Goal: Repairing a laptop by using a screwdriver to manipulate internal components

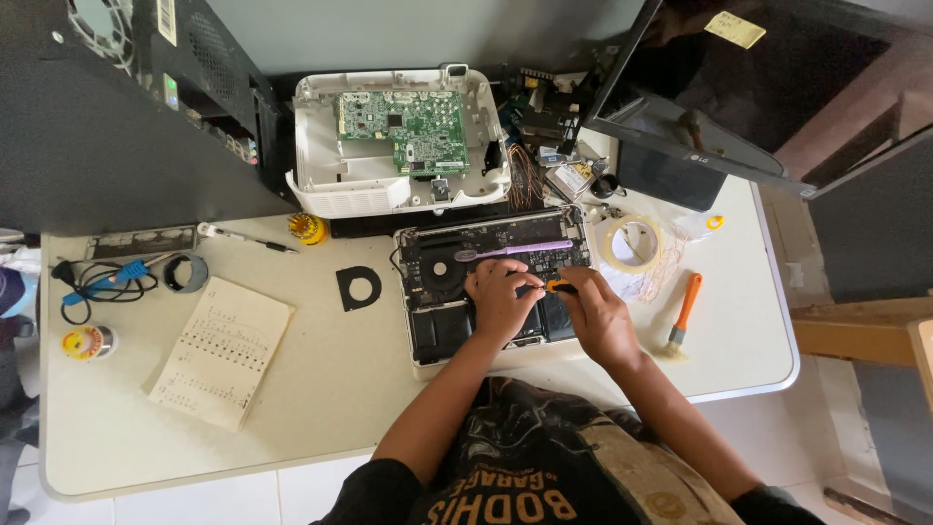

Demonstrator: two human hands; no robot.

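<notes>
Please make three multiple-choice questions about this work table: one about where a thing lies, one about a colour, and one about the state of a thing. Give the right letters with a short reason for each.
1. Where does the brush with the orange handle lie?
A. on the paper sheet
B. on the table, right of the opened laptop
C. inside the white casing

2. What colour is the toothbrush lying across the opened laptop?
A. purple
B. green
C. black

3. In what state is the white casing at the back of the table?
A. closed with its cover on
B. wrapped in tape
C. open, with a green circuit board showing

Answers: 1 B, it rests on the bare table beside the right hand. 2 A, its handle and head are pale purple. 3 C, the cover is off and the board lies exposed.
</notes>
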